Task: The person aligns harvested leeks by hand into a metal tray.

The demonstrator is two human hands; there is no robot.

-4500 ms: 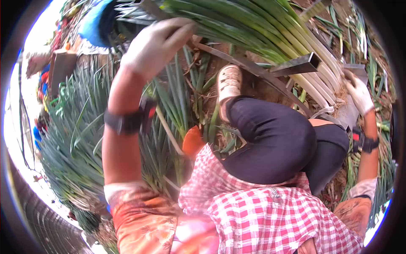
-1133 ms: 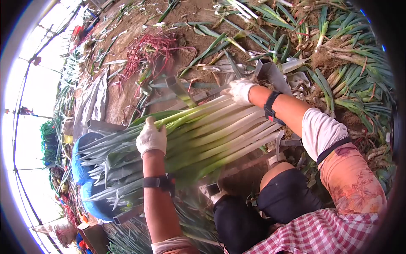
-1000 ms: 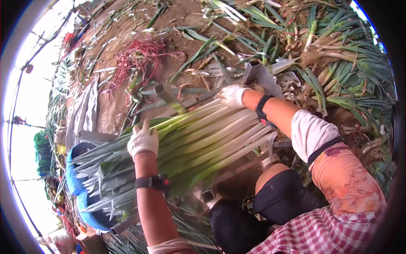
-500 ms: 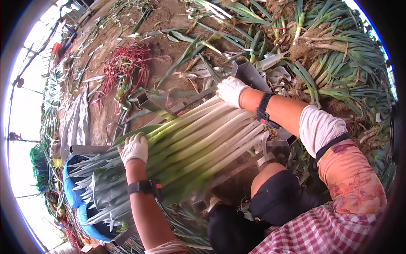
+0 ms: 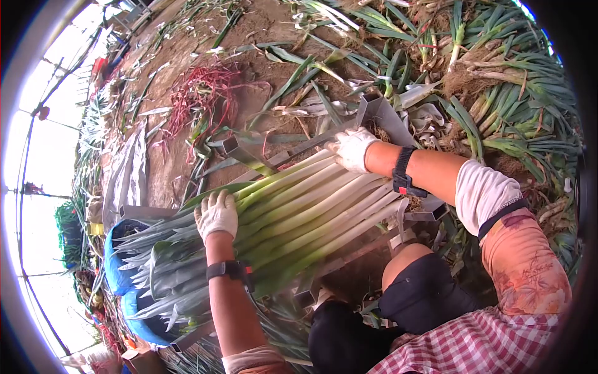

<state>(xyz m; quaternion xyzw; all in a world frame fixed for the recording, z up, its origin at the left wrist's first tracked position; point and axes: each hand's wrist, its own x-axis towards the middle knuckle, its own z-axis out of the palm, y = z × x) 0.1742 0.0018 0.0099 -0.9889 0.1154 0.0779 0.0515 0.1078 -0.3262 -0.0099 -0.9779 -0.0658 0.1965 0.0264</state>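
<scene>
Two hands: both in white gloves, both laid on one bundle of leeks (image 5: 299,212) — a black strap on each wrist.
Bundle: long stalks lying side by side, white at the root end, paling through light green to dark, flat leaves at the far end; the stalks look clean and peeled, with short root tufts at the white tips.
Where it lies: across a frame of square metal tubes (image 5: 240,149) on the dirt floor, just beyond the person's bent knees in black trousers.
Left hand (image 5: 216,214): resting palm down on the bundle where the green begins, fingers loosely spread over the stalks, not closed around them.
Right hand (image 5: 352,148): at the white end of the bundle, fingers curled against the topmost stalks beside a grey metal end plate (image 5: 389,118).
Leaf end: the dark leaves of the bundle hang over blue sacking (image 5: 115,268).
Beyond the bundle: bare soil strewn with trimmed leaves, a tangle of red string (image 5: 199,87), and a heap of untrimmed leeks (image 5: 517,100) with soil on their roots past the white end.
</scene>
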